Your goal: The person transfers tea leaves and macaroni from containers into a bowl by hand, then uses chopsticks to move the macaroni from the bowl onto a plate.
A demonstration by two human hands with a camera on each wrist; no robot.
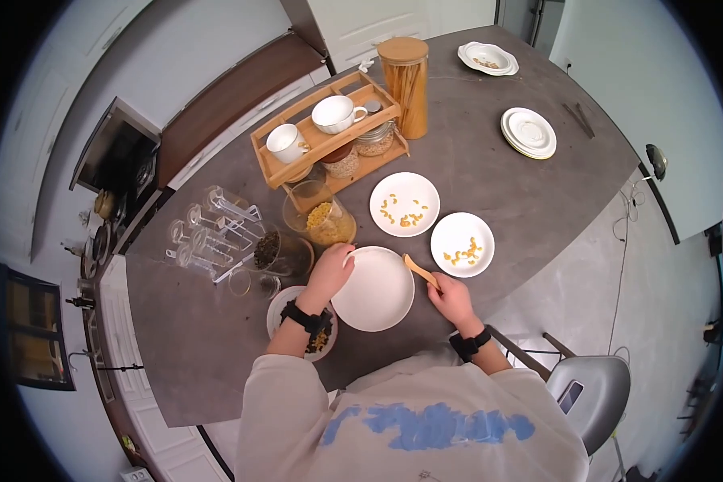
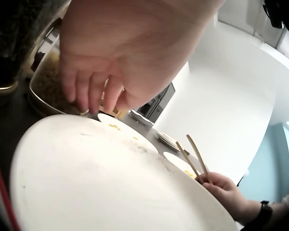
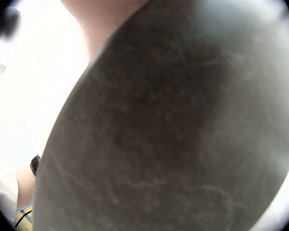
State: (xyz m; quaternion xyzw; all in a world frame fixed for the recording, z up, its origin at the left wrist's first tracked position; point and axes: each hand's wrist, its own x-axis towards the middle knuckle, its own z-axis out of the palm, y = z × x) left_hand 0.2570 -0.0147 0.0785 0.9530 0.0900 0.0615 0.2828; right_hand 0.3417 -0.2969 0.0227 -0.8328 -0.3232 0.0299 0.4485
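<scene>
While gripping tongs (image 1: 420,271) in right hand (image 1: 455,300), leaving tips free, probably for picking pasta (image 1: 321,217), holds left hand (image 1: 329,271) loosely bent at rim of bare plate (image 1: 375,293), apparently grasping nothing.

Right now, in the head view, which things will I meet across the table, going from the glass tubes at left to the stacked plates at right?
Rack of glass tubes → jar of dark pieces → left hand → large white plate → wooden tongs → right hand → stacked white plates.
</scene>
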